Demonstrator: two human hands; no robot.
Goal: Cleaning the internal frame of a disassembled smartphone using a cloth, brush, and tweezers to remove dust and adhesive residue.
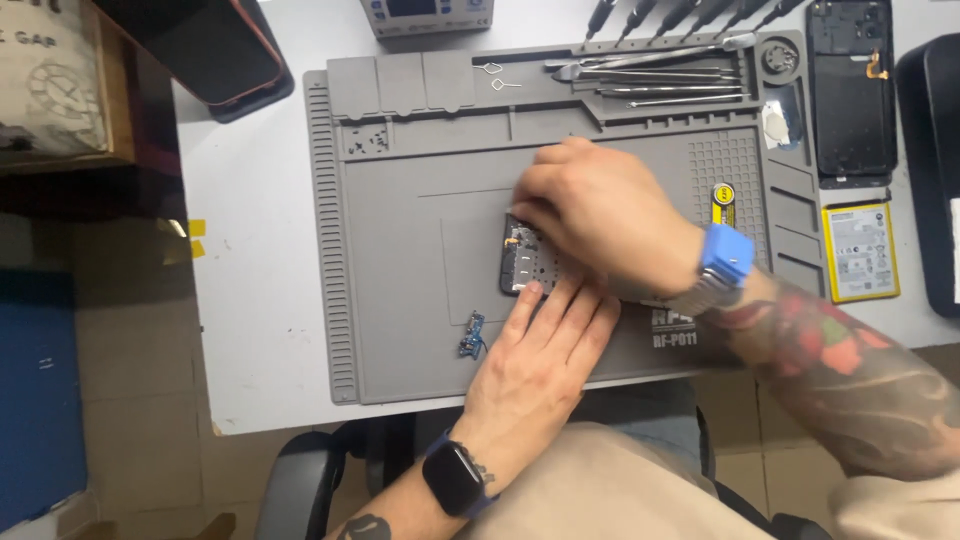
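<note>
On the white desk lies a grey work mat, and near its middle sits a small dark phone part, partly covered by both hands. The left hand lies flat, fingers stretched out together, their tips pressing the part's lower edge. The right hand arches over the part's top; its fingers curl down narrowly at the upper corner, though whether they pinch anything cannot be told. A small blue circuit board lies on the mat just left of the left hand. The mat's top tray holds metal tweezers and picks; a round recess holds a small disc. Beside the mat lie a phone frame and a yellow-edged battery.
</note>
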